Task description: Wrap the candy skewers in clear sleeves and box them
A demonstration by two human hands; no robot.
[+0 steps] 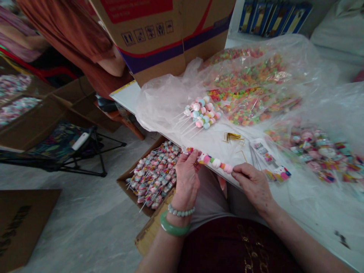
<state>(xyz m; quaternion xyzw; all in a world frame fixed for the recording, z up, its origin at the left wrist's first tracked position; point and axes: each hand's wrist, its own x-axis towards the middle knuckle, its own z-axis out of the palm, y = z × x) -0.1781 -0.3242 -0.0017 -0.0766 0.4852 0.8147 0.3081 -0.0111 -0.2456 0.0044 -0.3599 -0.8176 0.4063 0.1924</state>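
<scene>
The left hand (186, 178) has its fingers (190, 161) curled closed on the left end of a candy skewer (214, 161), held just above the near edge of the tabletop (127, 94). The skewer's pink right end sits close to the right hand (253, 185), whose fingers (241, 172) lie together with their tips at that end; whether they grip it, I cannot tell. A jade bangle (174, 223) and a bead bracelet (181, 210) circle the left wrist.

Farther along the tabletop, a bunch of skewers (201, 112) lies on a clear plastic bag (170, 102), just beside a heap of colored beads (247, 106). Right of the hands are gold wire ties (233, 137), printed cards (280, 174), and more packed candy (318, 151) under plastic.

Left of the left hand, below the table edge, a cardboard tray (122, 182) is packed with skewers. Farther left stand a folding chair (57, 146) and boxes of candy (15, 98) on the floor (85, 189). A large carton (159, 34) stands at the far end, beside a rust-colored sleeve (85, 49).
</scene>
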